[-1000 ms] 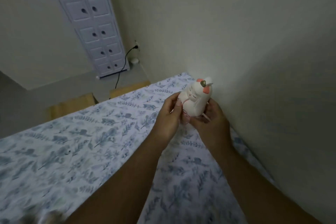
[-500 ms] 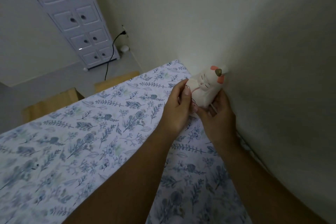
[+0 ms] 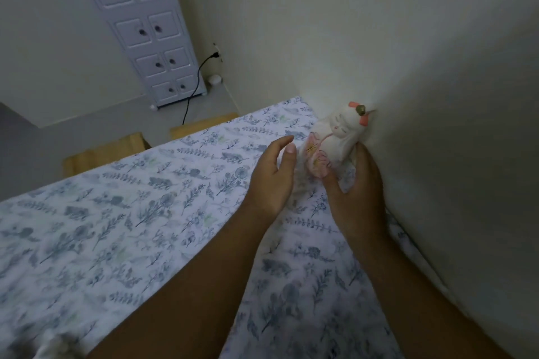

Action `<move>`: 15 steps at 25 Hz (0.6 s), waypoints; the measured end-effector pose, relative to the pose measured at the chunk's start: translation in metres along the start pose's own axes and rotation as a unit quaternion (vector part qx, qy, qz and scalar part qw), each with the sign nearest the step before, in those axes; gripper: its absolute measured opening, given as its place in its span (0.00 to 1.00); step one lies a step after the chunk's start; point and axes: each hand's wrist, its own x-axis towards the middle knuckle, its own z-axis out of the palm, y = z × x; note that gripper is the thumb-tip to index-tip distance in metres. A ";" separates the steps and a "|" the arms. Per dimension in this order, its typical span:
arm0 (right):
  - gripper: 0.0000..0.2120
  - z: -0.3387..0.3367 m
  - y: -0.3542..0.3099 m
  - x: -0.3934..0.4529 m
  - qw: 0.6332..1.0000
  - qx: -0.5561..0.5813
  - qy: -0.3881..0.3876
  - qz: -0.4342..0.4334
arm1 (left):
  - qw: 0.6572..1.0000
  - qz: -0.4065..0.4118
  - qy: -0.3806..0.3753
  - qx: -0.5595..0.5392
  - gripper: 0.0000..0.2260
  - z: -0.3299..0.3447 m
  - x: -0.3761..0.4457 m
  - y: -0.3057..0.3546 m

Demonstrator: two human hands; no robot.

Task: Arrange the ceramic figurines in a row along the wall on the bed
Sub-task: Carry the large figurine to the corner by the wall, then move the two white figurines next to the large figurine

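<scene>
A white ceramic figurine (image 3: pixel 338 140) with a painted face, orange hair pieces and a pink flower on its front leans against the wall (image 3: pixel 408 67), its base on the bed (image 3: pixel 145 213). My right hand (image 3: pixel 354 183) is cupped around its lower part, thumb on the front and fingers behind, next to the wall. My left hand (image 3: pixel 274 175) hovers just left of the figurine with fingers apart, touching nothing. No other figurine shows clearly; something pale and blurred lies at the bottom left corner.
The bed has a white sheet with blue-grey leaf print. Beyond its far edge stand wooden pieces (image 3: pixel 105 151), a white cabinet with small doors (image 3: pixel 145 32), and a black cord (image 3: pixel 195 81) plugged into the wall socket.
The figurine has gone from held in the air by both hands to leaning on the wall at the bed's edge. My left hand has let go and drawn back leftward.
</scene>
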 end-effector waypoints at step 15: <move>0.34 0.174 -0.192 -0.314 0.873 -0.181 -0.417 -0.179 | 0.945 -0.102 0.196 0.240 0.26 -0.326 -0.351 -0.110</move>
